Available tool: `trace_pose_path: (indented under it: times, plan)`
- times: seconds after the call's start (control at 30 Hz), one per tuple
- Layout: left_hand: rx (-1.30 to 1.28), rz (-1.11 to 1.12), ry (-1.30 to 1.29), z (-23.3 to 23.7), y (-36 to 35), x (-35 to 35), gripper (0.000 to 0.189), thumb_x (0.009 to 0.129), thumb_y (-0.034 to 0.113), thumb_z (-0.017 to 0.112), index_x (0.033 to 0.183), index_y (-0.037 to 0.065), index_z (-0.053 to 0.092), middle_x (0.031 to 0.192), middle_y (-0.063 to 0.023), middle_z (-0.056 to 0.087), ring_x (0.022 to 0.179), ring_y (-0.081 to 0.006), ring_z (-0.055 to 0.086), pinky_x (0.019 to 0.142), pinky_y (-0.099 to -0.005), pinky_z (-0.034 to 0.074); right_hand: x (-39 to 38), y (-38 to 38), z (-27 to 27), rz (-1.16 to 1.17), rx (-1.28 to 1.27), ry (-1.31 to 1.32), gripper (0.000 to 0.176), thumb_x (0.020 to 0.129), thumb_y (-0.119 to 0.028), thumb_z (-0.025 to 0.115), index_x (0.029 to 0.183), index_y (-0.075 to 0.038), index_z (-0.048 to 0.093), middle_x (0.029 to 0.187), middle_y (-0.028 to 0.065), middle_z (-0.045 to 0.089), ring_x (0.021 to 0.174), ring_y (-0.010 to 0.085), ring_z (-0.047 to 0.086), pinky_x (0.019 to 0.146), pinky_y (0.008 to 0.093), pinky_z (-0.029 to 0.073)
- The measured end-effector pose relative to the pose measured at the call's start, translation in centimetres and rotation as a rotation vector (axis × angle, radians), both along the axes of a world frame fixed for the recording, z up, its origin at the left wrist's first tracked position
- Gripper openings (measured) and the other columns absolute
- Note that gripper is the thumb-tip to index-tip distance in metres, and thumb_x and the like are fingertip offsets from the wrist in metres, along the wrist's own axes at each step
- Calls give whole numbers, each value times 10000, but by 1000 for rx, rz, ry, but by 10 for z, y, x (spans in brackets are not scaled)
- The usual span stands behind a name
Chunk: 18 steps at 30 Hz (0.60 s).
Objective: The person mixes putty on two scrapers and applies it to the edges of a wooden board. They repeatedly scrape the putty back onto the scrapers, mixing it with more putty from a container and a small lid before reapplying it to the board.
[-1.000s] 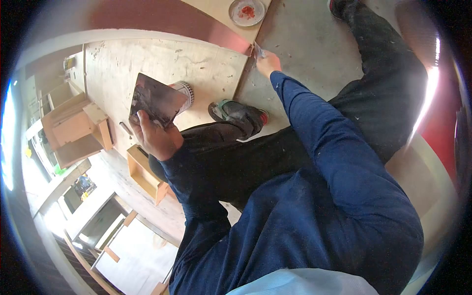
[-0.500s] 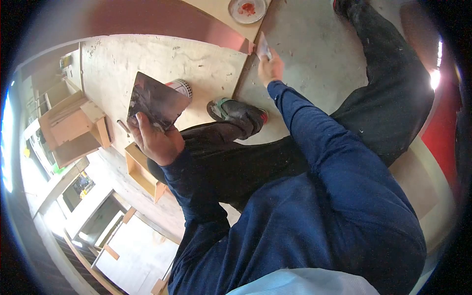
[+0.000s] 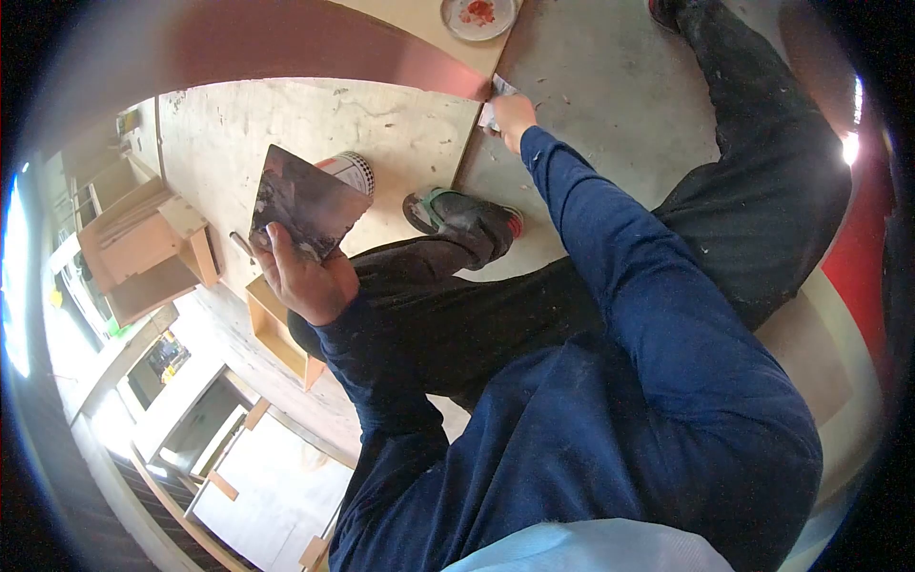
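My left hand [image 3: 310,278] grips the lower edge of a dark, smeared square plate [image 3: 307,202], with the thumb on its face. Out to the upper right, my right hand [image 3: 516,116] is closed around a pale, thin scraper-like tool [image 3: 490,116]. That tool meets the right end of a long pinkish-red panel [image 3: 419,69]. Behind the dark plate a can with a checkered rim [image 3: 353,172] is partly hidden.
A round dish with red paste [image 3: 479,15] lies at the top. My sandalled foot [image 3: 467,217] rests near the board's edge [image 3: 467,148]. Wooden boxes [image 3: 143,248] and an open drawer-like box [image 3: 276,329] are at the left.
My right hand has moved slightly left and up, bringing the tool against the panel's end, and the tool has turned. My left hand and the dark plate have shifted very little.
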<state>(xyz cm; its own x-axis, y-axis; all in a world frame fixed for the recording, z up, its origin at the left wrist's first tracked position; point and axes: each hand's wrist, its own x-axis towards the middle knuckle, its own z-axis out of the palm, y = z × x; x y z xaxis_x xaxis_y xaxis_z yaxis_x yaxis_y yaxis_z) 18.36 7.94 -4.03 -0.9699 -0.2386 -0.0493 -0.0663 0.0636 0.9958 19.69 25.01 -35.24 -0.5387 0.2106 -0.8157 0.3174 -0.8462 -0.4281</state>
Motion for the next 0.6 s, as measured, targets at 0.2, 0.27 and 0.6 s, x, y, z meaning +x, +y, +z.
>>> trace_pose_path:
  times: [0.2, 0.27, 0.6]
  plan:
    - [9, -77, 58, 3, 3, 5, 439, 917, 184, 556, 1303, 11, 438, 1200, -155, 559, 1089, -288, 576, 906, -413, 518, -6, -12, -3, 48, 153, -11, 143, 854, -115, 494, 945, -46, 579, 866, 81, 639, 720, 207, 621, 559, 379, 537]
    - [57, -43, 55, 5, 3, 8, 397, 919, 180, 552, 1270, 13, 469, 1203, -154, 558, 1083, -284, 577, 889, -402, 520, -10, -13, -8, 101, 413, 23, 164, 846, -103, 503, 959, -31, 597, 869, 88, 648, 738, 217, 636, 542, 372, 543]
    - [-400, -176, 318, -20, -50, -1, 291, 939, 144, 483, 1197, 13, 512, 1147, -145, 583, 1029, -280, 597, 860, -387, 529, 52, 48, 75, 45, 135, 210, 256, 824, -143, 645, 1032, -6, 587, 893, 100, 650, 742, 255, 662, 553, 416, 580]
